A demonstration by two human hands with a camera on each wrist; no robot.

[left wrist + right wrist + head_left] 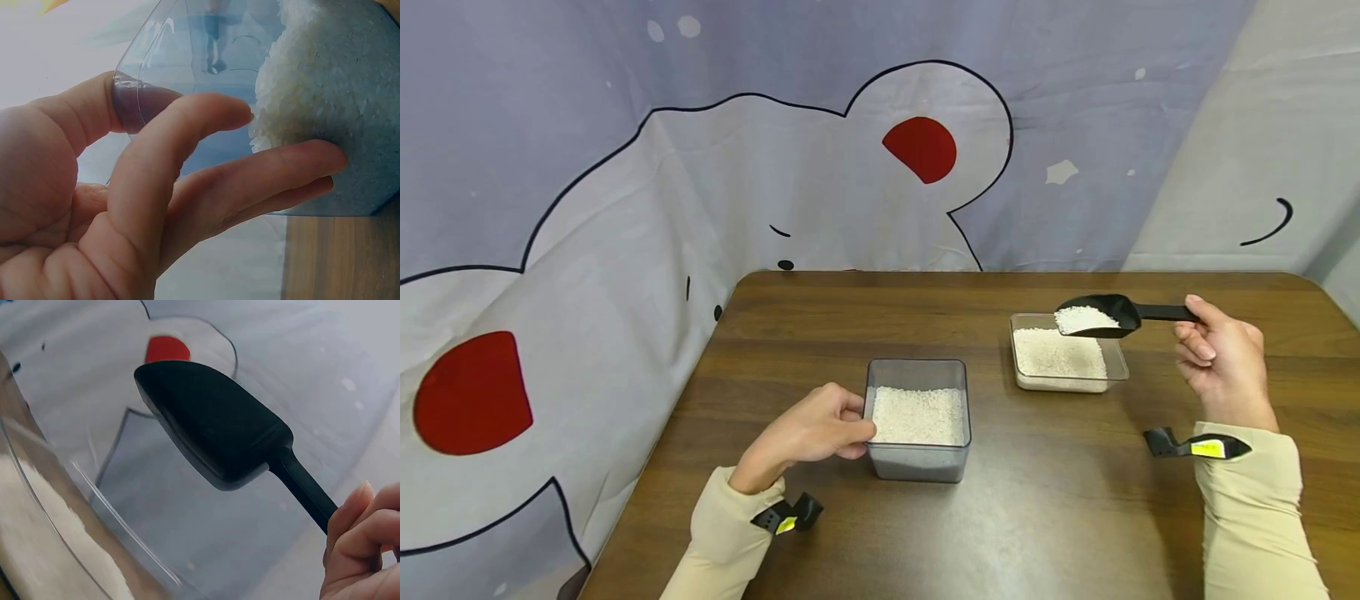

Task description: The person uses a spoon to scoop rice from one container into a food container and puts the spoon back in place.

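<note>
We see the black scoop heaped with rice and held level above the shallow clear tray at the far right of the table; the right hand pinches its handle end between curled fingers. Heaped that high, we judge a small tilt or jolt could shed grains onto the wood, most likely over the bare stretch between the tray and the deeper square container. The left hand curls round that container's near left corner, thumb inside the rim, fingers along the wall; a loose hold could let it slide. We count one scoop, two clear rice containers, two hands, and a black band on each sleeve.
</note>
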